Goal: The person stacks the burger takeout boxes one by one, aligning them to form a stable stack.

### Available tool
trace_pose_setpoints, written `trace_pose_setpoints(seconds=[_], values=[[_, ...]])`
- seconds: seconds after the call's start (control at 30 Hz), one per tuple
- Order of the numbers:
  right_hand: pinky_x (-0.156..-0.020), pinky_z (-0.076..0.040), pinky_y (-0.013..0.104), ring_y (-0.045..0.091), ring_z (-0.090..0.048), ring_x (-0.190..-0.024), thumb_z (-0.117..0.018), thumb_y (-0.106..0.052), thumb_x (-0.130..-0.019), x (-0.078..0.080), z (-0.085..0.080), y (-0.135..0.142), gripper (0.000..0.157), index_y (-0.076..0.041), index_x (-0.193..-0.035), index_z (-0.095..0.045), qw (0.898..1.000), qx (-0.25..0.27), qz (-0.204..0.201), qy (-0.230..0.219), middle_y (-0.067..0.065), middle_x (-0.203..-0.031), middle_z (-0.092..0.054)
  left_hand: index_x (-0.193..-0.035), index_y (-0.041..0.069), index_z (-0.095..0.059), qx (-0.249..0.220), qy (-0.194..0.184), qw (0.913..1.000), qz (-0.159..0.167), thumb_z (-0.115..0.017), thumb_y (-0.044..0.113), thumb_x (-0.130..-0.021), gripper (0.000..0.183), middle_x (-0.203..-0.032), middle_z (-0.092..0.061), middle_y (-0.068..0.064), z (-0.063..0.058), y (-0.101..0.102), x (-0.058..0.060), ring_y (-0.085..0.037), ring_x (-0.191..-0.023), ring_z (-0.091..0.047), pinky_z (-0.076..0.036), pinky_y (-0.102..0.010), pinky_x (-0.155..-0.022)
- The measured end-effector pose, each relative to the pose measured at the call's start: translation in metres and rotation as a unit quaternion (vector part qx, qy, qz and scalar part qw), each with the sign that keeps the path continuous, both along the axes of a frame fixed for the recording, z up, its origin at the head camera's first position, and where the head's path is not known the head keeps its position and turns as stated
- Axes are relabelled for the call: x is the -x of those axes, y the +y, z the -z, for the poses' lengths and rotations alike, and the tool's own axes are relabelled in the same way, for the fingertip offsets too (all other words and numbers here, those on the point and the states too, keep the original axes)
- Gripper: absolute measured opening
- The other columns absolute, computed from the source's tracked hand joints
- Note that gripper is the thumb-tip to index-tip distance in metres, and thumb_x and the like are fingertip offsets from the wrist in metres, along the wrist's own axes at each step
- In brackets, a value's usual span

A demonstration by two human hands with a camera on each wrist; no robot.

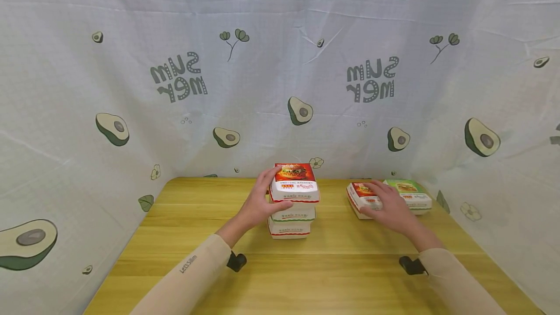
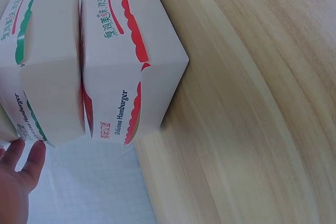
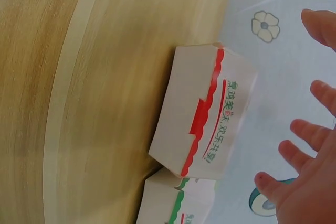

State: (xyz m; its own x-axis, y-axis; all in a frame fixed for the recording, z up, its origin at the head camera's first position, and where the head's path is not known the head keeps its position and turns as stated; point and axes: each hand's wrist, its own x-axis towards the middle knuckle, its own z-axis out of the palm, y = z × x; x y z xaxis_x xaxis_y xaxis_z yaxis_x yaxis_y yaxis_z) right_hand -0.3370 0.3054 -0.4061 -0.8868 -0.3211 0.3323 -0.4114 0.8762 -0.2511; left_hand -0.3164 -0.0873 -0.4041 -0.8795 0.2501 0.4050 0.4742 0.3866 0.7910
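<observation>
A stack of hamburger boxes stands mid-table: a red-trimmed one (image 2: pixel 113 40) at the bottom, a green-trimmed one (image 2: pixel 52 61) above it, and a red-topped one (image 1: pixel 295 182) uppermost. My left hand (image 1: pixel 257 201) holds the top box at its left side, thumb across the lower front edge and fingers toward the back corner. To the right, my right hand (image 1: pixel 391 206) is over another red-topped hamburger box (image 3: pixel 202 108), covering part of its lid in the head view. In the right wrist view its fingers (image 3: pixel 302 132) are spread and apart from that box.
Beside the right-hand red box sits a green-topped hamburger box (image 1: pixel 409 196), near the right edge of the wooden table (image 1: pixel 332 276). A white cloth (image 1: pixel 271 81) printed with avocados and leaves hangs behind the table and along both sides.
</observation>
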Motion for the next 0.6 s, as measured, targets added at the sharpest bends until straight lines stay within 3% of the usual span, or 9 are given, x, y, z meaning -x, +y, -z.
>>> trace_pose_setpoints(seconds=[0.27, 0.6], values=[[-0.105, -0.026, 0.074, 0.056, -0.031, -0.137, -0.073, -0.044, -0.089, 0.002, 0.004, 0.008, 0.079, -0.002, -0.148, -0.043, 1.0, 0.003, -0.002, -0.005, 0.029, -0.153, -0.036, -0.153, 0.053, -0.024, 0.001, -0.002, 1.0, 0.0, -0.083, 0.051, -0.079, 0.094, -0.16, -0.025, 0.004, -0.001, 0.001, 0.0, -0.028, -0.14, -0.038, -0.039, -0.061, -0.109], [-0.103, -0.027, 0.076, 0.06, -0.029, -0.135, -0.075, -0.048, -0.086, 0.006, 0.009, 0.015, 0.082, -0.006, -0.149, -0.042, 0.999, 0.012, 0.016, -0.028, 0.033, -0.153, -0.034, -0.153, 0.054, -0.024, 0.003, -0.005, 1.0, 0.0, -0.082, 0.05, -0.079, 0.094, -0.16, -0.025, 0.005, -0.002, 0.001, -0.001, -0.028, -0.139, -0.039, -0.039, -0.061, -0.109]])
